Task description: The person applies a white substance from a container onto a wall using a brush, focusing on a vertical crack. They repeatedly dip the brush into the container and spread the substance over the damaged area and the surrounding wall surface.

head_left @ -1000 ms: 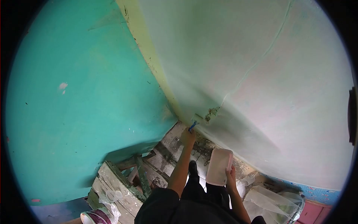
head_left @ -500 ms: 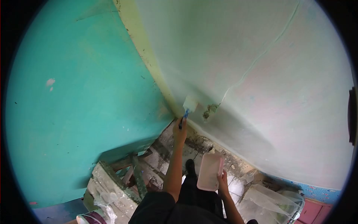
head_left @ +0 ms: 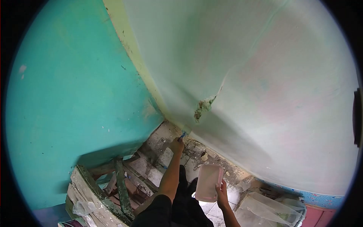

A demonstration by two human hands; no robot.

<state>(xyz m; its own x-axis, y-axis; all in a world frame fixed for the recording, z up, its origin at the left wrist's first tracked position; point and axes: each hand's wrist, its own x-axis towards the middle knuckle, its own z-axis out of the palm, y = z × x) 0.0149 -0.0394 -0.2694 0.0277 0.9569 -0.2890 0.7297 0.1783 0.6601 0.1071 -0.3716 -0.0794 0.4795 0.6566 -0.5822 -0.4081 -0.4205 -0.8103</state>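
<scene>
My left hand (head_left: 176, 146) is closed around the handle of a wide paintbrush (head_left: 183, 136), whose blue part shows above the fingers. The brush's pale head is hard to make out against the foot of the whitish wall (head_left: 242, 109), near the corner. A shallow pale pink plastic tray (head_left: 209, 181) is in my right hand (head_left: 222, 193), gripped by its right side. What is inside the tray is hard to tell. Just above the brush, the wall has a broken patch (head_left: 203, 108) with a crack rising from it.
A turquoise wall (head_left: 87, 83) meets the whitish one at a yellow-green strip (head_left: 138, 68). At lower left stands a worn wooden structure (head_left: 98, 200). Debris (head_left: 200, 149) lies along the wall on the tiled floor. Clear plastic sheeting (head_left: 261, 208) covers something at lower right.
My left hand has brought the brush down the wall to its foot. The view has shifted a little, so the walls appear further left. My right hand still holds the tray.
</scene>
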